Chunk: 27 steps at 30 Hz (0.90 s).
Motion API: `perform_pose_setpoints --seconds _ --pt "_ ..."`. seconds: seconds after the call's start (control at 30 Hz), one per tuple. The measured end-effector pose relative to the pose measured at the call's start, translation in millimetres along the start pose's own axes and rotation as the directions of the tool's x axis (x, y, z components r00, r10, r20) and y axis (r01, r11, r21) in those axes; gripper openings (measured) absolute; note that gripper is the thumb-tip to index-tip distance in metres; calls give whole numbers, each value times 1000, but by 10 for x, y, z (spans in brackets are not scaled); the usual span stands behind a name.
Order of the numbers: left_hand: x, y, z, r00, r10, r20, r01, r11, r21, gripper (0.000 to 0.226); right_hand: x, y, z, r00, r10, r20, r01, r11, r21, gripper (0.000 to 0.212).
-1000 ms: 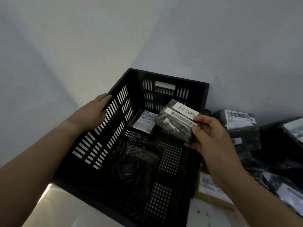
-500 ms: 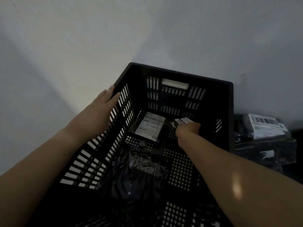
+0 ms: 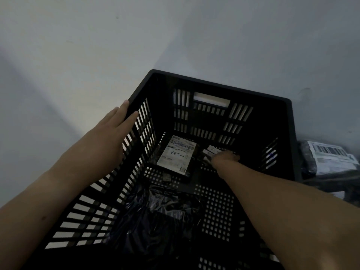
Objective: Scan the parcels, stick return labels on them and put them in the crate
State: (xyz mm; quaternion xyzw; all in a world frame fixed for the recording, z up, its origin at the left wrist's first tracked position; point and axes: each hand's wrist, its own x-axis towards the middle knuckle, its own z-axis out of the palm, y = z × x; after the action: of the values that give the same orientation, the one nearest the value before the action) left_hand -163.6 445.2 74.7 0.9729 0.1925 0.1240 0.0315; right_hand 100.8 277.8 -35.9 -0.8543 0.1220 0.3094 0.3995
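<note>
One small parcel, right of centre on the crate floor, lies under the right hand; whether its fingers grip cannot be told. Left hand, fingers flat, rests on the rim. Likely light, soft, slick film: pinch an edge. Its long axis seems to run toward the upper left.

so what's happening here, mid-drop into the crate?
Yes. The right hand is deep in the black crate, setting a small labelled parcel on the floor beside a parcel marked RETURN. The left hand rests on the crate's left rim. A crumpled black bag lies nearer; another parcel waits outside.
</note>
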Motion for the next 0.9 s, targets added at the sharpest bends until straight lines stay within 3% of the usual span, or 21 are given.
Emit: perform_pose_setpoints --seconds 0.1,0.13,0.2,0.4,0.47,0.53,0.6,0.63,0.7,0.83,0.9 --pt "6 27 -34 1000 -19 9 19 1000 -18 95 92 170 203 992 -104 -73 77 947 -312 61" --pt "6 42 -43 1000 -27 12 27 999 -17 95 123 228 278 987 -158 -7 138 877 -461 64" --pt "8 66 -53 999 -33 5 33 999 -26 95 106 298 343 985 -114 127 170 736 -655 75" --pt "6 69 -62 998 -48 27 48 999 7 97 12 100 271 971 -77 225 234 475 -848 90" --pt "4 68 -61 998 -45 36 44 999 26 97 -214 -45 175 929 -120 350 368 402 -839 83" --pt "7 81 -76 996 -64 58 62 997 43 95 -541 -204 30 822 -159 547 568 312 -762 62" --pt "19 102 -129 995 -75 72 71 996 51 90 -930 -327 -191 741 -128 659 669 216 -711 49" --pt "22 120 -169 994 -81 77 78 996 50 88 -1110 -336 -361 712 -146 687 702 194 -686 47" --pt "20 155 -231 995 -78 66 76 996 41 79 -1405 -275 -805 593 -254 764 796 40 -605 52" --pt "38 614 -284 995 -95 19 95 995 -5 56 -1690 104 -1927 380 -588 714 892 29 -452 60" --pt "39 1153 -305 997 -71 -5 70 987 -146 46 -1716 317 -2441 356 -677 644 896 50 -442 67"
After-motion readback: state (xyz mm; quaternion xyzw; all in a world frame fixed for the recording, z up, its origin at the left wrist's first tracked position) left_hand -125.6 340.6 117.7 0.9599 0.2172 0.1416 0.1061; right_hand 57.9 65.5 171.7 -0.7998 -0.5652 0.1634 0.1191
